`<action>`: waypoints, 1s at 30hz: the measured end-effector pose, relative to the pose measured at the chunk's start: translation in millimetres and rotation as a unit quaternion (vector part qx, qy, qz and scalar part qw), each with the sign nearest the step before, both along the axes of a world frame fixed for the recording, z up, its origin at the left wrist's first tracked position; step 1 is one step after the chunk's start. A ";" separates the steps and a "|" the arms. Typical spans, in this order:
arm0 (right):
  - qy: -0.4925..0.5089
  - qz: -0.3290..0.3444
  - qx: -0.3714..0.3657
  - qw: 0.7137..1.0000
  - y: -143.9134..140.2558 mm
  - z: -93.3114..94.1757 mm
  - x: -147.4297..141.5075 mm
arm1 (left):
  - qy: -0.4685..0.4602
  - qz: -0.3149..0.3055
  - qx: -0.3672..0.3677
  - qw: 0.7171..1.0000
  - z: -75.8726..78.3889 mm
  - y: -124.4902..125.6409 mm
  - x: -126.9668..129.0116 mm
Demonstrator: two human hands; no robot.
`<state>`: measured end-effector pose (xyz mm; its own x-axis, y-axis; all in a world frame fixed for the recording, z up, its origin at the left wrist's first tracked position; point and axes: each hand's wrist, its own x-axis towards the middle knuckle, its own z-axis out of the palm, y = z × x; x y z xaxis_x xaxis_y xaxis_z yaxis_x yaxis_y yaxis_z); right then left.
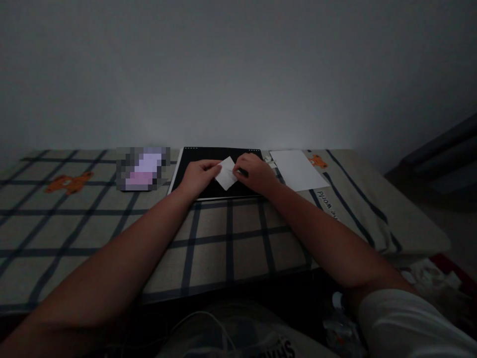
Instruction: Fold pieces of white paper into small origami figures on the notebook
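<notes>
Both hands are meeting on 1 small white paper square [226, 173], which is lying turned like a diamond on a black board [194, 166]. The left hand [199, 176] is pinching the paper's left corner, thumb and fingers closed on the edge. The right hand [257, 174] is pressing down on the paper's right side with its fingers curled over it; in this dim light it is not possible to say whether those fingers are gripping the sheet or only flattening it.

Progress, as a judgement: the paper is looking like it is in the early stage of folding. 1 faint line seems to be running across it, possibly a crease, but the frame is too dark to confirm. The outline is reading as a plain square, so most of the shaping appears to be remaining.

Moving outward: the black board is sitting near the far edge of the surface, its top edge showing a row of small pale dots. Just to its right 1 larger white sheet [296, 169] is lying flat, with some small pale scraps between it and the board. To the left of the board 1 pixelated patch is hiding whatever is there.

The surface is a beige cloth [231, 238] with a dark blue grid and orange bear figures [69, 183]. Behind it a bare grey wall [238, 74] is filling the upper frame. The room is very dim. A dark piece of furniture is showing at far right.
</notes>
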<state>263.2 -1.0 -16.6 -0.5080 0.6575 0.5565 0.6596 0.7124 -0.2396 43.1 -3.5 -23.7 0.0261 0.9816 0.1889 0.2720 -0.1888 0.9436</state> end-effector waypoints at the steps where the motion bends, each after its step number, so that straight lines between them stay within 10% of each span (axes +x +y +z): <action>1: 0.004 0.003 0.002 1.000 0.1 0.4 0.1 | 0.005 -0.004 0.003 1.000 0.8 -0.7 0.1; 30: 0.195 -0.027 -0.137 0.971 4.9 5.3 2.8 | 0.072 -0.071 0.042 0.994 7.1 -3.8 1.7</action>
<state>266.0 3.9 -11.3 -0.2539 0.8282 0.4997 0.5146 0.5531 -0.6552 44.8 -7.3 -16.6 0.1964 0.9472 0.2536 0.3678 -0.3109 0.8764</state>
